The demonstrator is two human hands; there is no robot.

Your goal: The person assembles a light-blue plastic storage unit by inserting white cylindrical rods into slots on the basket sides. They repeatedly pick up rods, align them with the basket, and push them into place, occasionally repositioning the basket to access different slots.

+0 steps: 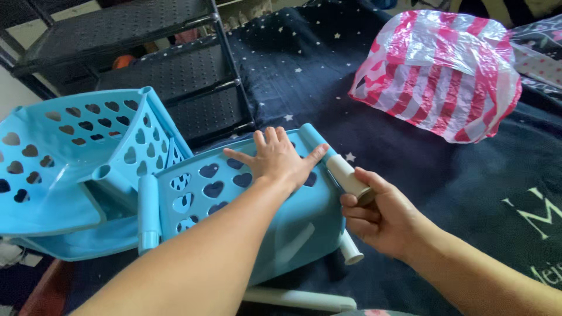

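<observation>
Blue heart-pierced plastic shelf tray (234,193), lying on the dark starred bedspread (328,76), pinned flat under the spread left hand (280,159) to steady it, while the right hand (380,217), fingers closed, grips a white tube (346,175) at its corner socket.

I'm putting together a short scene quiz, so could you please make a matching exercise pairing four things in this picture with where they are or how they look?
Things:
1. left hand
2. right hand
3. striped plastic bag
4. black shelf rack

Descriptions:
A. wrapped around a white tube
B. red and white, lying on the dark star-patterned blanket
C. pressed flat on a blue shelf panel with heart-shaped holes
D. standing behind the blue panels, perforated tiers

Pairs: 1-C, 2-A, 3-B, 4-D

The white tube meets a corner socket of the blue shelf panel; the blanket lies beneath.
</observation>
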